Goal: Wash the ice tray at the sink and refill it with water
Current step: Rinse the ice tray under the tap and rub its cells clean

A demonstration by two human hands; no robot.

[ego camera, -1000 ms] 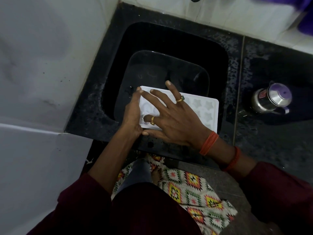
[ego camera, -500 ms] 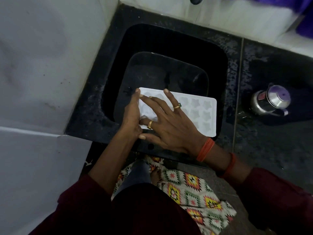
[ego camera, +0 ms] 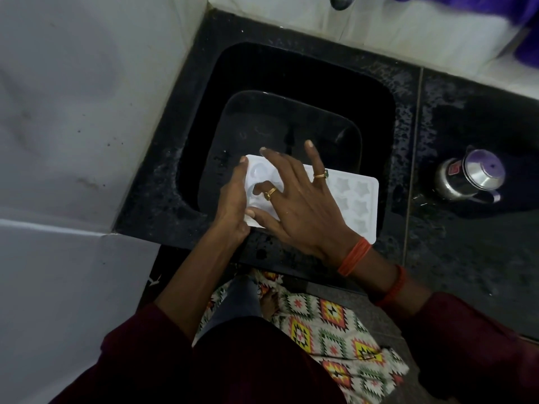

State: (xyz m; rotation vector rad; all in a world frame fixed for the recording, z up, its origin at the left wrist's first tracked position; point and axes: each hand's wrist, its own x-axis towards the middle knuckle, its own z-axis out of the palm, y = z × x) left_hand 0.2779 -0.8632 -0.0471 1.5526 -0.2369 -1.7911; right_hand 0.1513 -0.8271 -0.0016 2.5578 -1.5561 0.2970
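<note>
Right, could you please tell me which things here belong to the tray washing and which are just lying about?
In the job: ice tray, sink, tap, left hand at the tray's left end, right hand spread on its cavities.
Lying about: steel jug on the counter, patterned mat underfoot, purple item at top right.

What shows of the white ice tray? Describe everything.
The ice tray is white, rectangular, plastic-looking, with star cavities on the right, round ones on the left. It lies face up over the near side of the black sink. The left hand braces its left end; the right hand lies spread on top, one finger bent into a cavity.
</note>
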